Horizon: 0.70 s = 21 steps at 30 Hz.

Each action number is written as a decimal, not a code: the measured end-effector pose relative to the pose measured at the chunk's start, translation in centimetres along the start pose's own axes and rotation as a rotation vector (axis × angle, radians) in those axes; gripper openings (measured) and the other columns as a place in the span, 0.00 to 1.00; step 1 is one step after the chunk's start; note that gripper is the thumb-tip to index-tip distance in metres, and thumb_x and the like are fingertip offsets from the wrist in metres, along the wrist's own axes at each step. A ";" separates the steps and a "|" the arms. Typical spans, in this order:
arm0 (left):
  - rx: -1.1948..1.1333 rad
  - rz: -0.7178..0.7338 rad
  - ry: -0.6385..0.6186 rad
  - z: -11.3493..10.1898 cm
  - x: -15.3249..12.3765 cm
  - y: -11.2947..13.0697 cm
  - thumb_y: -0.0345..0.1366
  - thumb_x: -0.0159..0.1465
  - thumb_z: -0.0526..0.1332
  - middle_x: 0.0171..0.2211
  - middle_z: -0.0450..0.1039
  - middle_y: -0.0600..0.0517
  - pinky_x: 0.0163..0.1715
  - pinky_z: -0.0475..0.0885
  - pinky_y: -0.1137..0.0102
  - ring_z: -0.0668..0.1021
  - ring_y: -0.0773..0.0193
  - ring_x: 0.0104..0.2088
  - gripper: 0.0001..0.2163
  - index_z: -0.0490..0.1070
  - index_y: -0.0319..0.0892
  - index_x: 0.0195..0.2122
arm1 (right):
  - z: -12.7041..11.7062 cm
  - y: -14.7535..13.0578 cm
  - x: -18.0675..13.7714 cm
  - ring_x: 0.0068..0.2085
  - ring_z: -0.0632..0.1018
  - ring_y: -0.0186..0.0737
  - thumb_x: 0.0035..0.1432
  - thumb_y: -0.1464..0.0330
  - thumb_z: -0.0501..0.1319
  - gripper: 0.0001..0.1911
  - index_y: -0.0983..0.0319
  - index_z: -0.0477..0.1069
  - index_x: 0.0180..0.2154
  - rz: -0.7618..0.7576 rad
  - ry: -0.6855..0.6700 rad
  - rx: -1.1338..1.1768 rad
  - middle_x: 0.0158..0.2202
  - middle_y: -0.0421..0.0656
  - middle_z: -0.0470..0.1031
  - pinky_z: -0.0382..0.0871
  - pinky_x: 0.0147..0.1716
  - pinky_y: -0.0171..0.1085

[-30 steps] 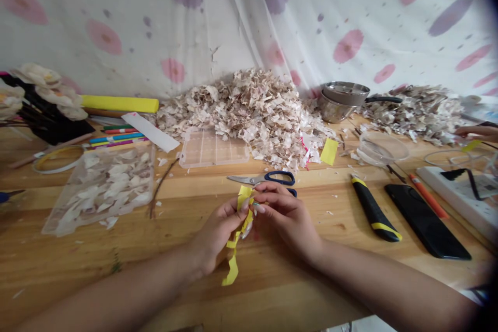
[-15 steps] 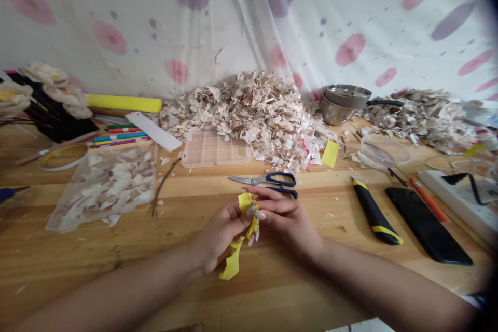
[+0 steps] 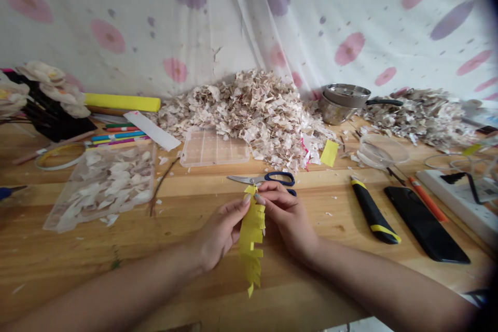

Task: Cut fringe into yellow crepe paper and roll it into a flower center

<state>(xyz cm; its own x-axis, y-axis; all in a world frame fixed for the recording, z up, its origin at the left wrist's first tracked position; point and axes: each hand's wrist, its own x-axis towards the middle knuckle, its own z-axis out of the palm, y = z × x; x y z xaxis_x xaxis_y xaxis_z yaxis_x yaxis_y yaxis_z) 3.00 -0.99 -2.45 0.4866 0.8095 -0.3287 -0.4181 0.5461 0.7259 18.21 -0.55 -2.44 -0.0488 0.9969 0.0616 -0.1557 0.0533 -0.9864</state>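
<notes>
A strip of yellow paper (image 3: 249, 241), cut into a fringe along its right side, hangs down between my hands over the table. My left hand (image 3: 223, 228) pinches its upper left edge between thumb and fingers. At the top right edge my right hand (image 3: 286, 215) grips the same strip, thumb against fingertips. Just beyond my fingers lie scissors (image 3: 249, 180) with dark blue handles, partly covered by my right hand. Their blades point left.
Behind is a big heap of pale flakes (image 3: 249, 109), beside a lidded-looking metal pot (image 3: 338, 111). A flake-filled plastic tray (image 3: 150, 187) lies left. To the right are a utility knife (image 3: 373, 212), a black phone (image 3: 426, 225) and a power strip (image 3: 455, 202).
The yellow strip was bunched and twisted between my fingers; now it hangs straight with its fringe spread. Both hands still hold it near the top.
</notes>
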 end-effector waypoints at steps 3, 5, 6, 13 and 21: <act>0.017 0.011 0.020 0.2 -0.3 0.0 0.45 0.61 0.61 0.21 0.73 0.52 0.28 0.70 0.72 0.75 0.66 0.24 0.12 0.76 0.39 0.33 | 0.1 -0.1 -0.2 0.48 0.71 0.40 0.51 0.62 0.67 0.05 0.54 0.80 0.31 -0.030 -0.010 -0.018 0.43 0.43 0.70 0.65 0.52 0.42; 0.007 0.028 0.047 0.4 -0.4 0.0 0.45 0.61 0.61 0.22 0.73 0.53 0.27 0.70 0.73 0.74 0.67 0.23 0.13 0.76 0.40 0.34 | 0.2 -0.2 -0.2 0.50 0.71 0.42 0.53 0.63 0.66 0.05 0.53 0.80 0.32 -0.055 -0.033 -0.028 0.45 0.44 0.71 0.65 0.51 0.42; -0.001 0.034 0.063 0.5 -0.4 -0.1 0.45 0.61 0.61 0.22 0.73 0.53 0.27 0.70 0.73 0.74 0.67 0.23 0.12 0.76 0.40 0.34 | 0.2 -0.2 -0.3 0.50 0.71 0.42 0.54 0.63 0.65 0.05 0.53 0.80 0.33 -0.072 -0.046 -0.036 0.46 0.44 0.71 0.66 0.51 0.42; -0.086 -0.010 0.099 0.8 -0.4 -0.4 0.46 0.56 0.65 0.20 0.71 0.55 0.21 0.65 0.76 0.72 0.69 0.19 0.12 0.73 0.40 0.29 | 0.1 0.0 -0.9 0.47 0.71 0.40 0.57 0.71 0.63 0.12 0.48 0.78 0.40 -0.401 -0.068 -0.216 0.48 0.43 0.69 0.67 0.47 0.41; 0.055 -0.008 -0.182 0.3 -0.4 0.3 0.49 0.54 0.65 0.19 0.69 0.52 0.24 0.64 0.72 0.71 0.67 0.20 0.16 0.72 0.39 0.25 | -0.8 -0.4 -1.1 0.54 0.66 0.47 0.56 0.71 0.64 0.19 0.41 0.74 0.45 -0.537 -0.187 -0.407 0.53 0.42 0.64 0.62 0.50 0.48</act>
<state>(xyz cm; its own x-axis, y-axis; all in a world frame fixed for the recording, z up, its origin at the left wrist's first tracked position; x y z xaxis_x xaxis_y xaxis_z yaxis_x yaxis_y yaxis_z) 2.95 -1.25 -1.92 0.6222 0.7503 -0.2236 -0.3734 0.5355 0.7575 19.09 -1.60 -2.24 -0.2437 0.8018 0.5457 0.1742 0.5897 -0.7886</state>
